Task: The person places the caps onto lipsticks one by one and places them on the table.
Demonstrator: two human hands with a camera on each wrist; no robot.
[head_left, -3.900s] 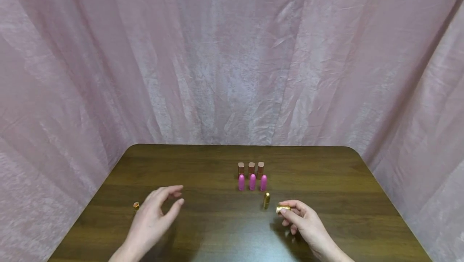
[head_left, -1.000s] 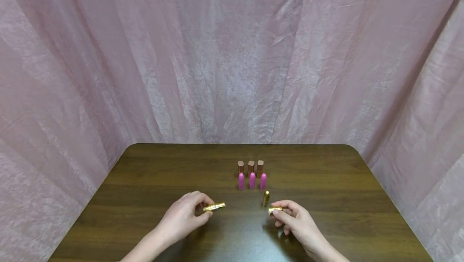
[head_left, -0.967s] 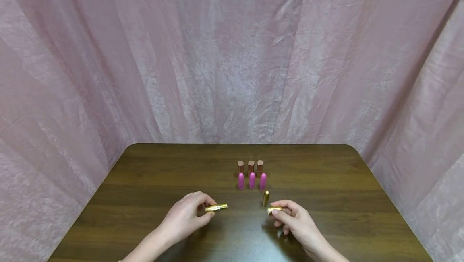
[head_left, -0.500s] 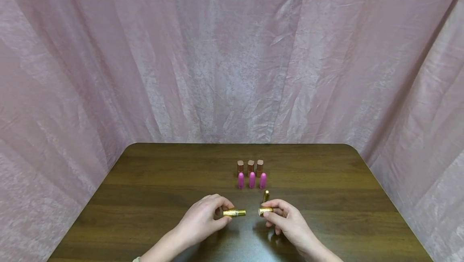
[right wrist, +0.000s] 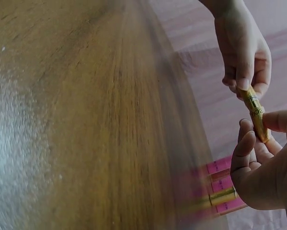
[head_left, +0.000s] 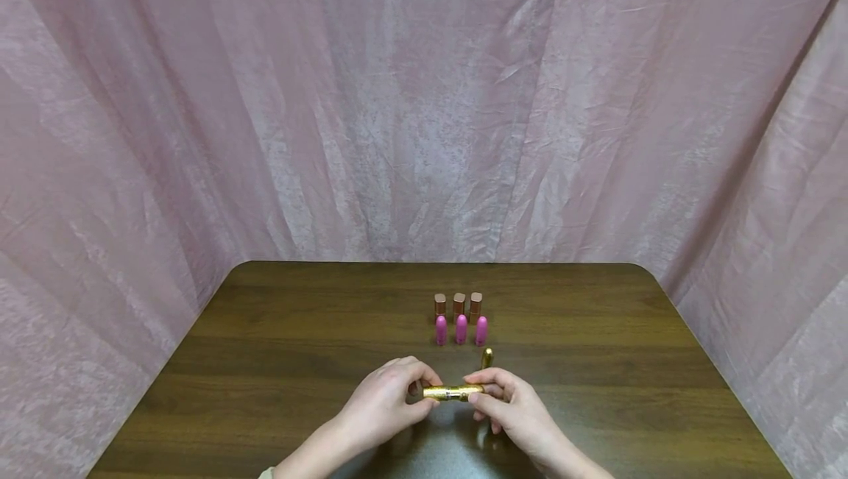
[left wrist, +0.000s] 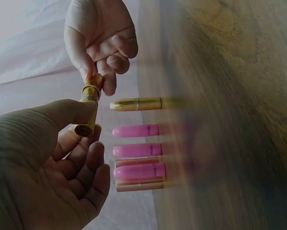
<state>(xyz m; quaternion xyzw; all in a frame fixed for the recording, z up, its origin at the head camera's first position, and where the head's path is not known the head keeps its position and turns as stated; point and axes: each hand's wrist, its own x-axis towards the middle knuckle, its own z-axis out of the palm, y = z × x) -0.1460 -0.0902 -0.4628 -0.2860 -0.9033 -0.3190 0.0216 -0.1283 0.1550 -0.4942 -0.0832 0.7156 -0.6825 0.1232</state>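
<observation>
In the head view my left hand pinches a gold lipstick base between thumb and fingers. From the other side, the thumb and fingers of my right hand pinch the gold lipstick cap. Base and cap meet end to end in one line, held level above the table; the fingers partly cover the cap. The left wrist view has the same gold base between the two hands. Just behind my right fingers stands another gold lipstick, its lower part hidden in the head view.
Three pink lipsticks stand upright in a row beyond the hands. Directly behind them are three rose-gold lipsticks. The brown wooden table has rounded far corners, with a pink curtain hanging past its back edge.
Earlier my left hand took the gold lipstick base from the table's left side and carried it right. My right hand moved left with the cap, and the two pieces now meet.
</observation>
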